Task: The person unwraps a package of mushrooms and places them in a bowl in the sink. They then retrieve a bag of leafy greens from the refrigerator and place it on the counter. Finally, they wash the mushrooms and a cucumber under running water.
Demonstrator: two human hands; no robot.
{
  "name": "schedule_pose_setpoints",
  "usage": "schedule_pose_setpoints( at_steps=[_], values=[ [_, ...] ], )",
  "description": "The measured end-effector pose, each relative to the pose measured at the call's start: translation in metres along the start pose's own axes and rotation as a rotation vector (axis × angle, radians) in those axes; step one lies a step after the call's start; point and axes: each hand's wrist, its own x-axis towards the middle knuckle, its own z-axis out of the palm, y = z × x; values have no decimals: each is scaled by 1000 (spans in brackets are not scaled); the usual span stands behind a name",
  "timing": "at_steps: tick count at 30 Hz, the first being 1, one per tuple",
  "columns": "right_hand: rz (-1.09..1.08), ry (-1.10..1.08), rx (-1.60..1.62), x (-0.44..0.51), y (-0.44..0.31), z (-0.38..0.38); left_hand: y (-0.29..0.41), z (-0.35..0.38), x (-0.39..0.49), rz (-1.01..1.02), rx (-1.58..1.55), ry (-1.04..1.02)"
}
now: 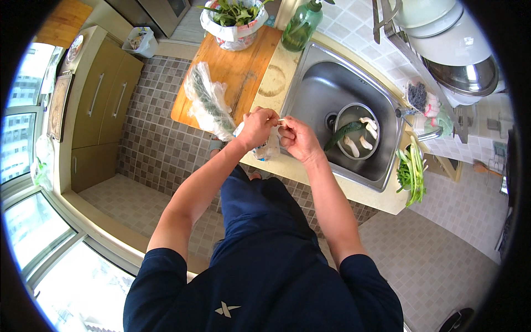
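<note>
Both hands meet over the counter's front edge, left of the sink. My left hand (258,128) grips the upper part of a clear plastic bag (266,150) with blue print, its contents hard to make out. Pinched between the fingertips of my right hand (299,139) is a short pale strip (282,120), which looks like part of the bag; its far end meets my left fingers. Beside my left hand, a dark green cucumber-like vegetable (204,93) lies in clear plastic wrapping (213,118) on a wooden board (244,66).
In the steel sink (309,89), a round basin (376,143) of water holds a green cucumber (343,133) and several pale mushrooms (351,147). Leafy greens fill a bag-lined container (236,35) near a green pump bottle (302,27). Green onions (411,172) lie at the counter's right end.
</note>
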Motion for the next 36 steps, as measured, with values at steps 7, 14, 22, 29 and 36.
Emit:
schedule_pose_setpoints(
  at_steps=[7, 14, 22, 29, 36],
  values=[
    [-158, 113, 90, 5, 20, 13, 0, 0, 2, -134, -33, 7],
    [-192, 85, 47, 3, 21, 11, 0, 0, 0, -170, -64, 4],
    [-80, -25, -14, -14, 14, 7, -10, 0, -13, 17, -103, 46],
    [-35, 60, -728, -28, -11, 11, -34, -35, -25, -305, -311, -320],
    [-409, 158, -1493, -25, -1, 23, -23, -44, -36, 177, -200, -222]
  ],
)
